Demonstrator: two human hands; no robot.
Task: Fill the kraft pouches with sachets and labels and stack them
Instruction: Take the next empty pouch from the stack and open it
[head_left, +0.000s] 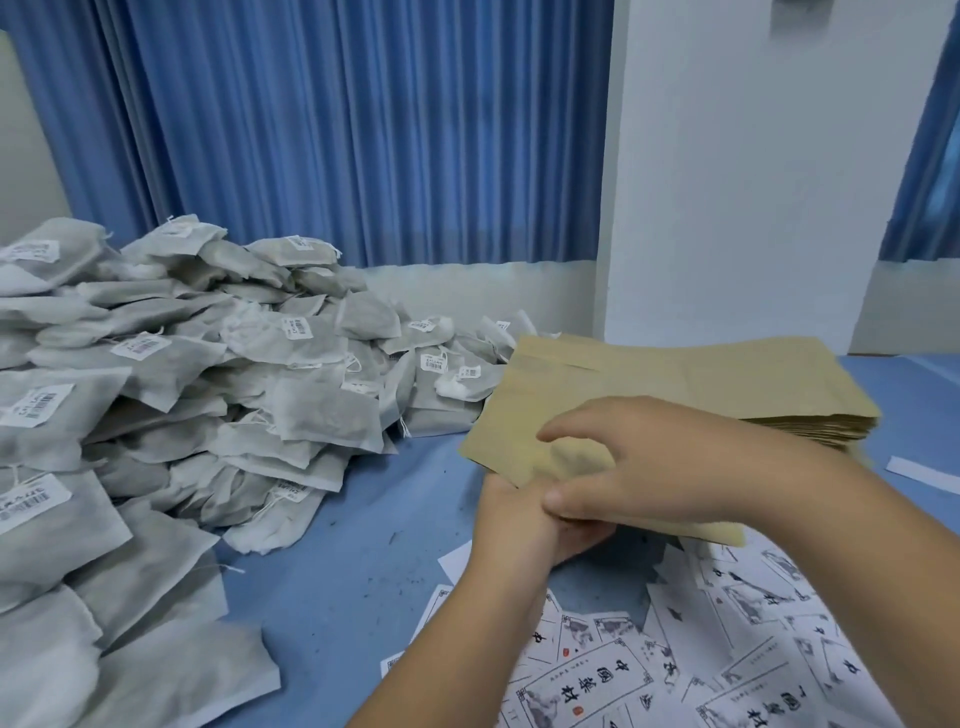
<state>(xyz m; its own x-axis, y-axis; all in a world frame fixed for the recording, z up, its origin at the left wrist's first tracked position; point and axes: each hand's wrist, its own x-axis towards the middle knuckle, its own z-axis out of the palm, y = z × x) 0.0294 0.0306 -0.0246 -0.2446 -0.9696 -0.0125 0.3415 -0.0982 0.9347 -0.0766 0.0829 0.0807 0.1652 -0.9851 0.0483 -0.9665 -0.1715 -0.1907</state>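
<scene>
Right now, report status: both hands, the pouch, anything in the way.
Left hand and right hand both grip one flat tan kraft paper pouch. Heap of grey fabric sachets to the left, printed white paper labels nearest. Nothing blocking.

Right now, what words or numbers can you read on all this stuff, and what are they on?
"中國藥材", as best it reads: big black characters on the printed labels.
Smaller print on those labels: too small to read.
Digits on the barcode stickers of the sachets: too blurred to read.
No writing shows on the kraft pouch or the stack of kraft pouches.
</scene>
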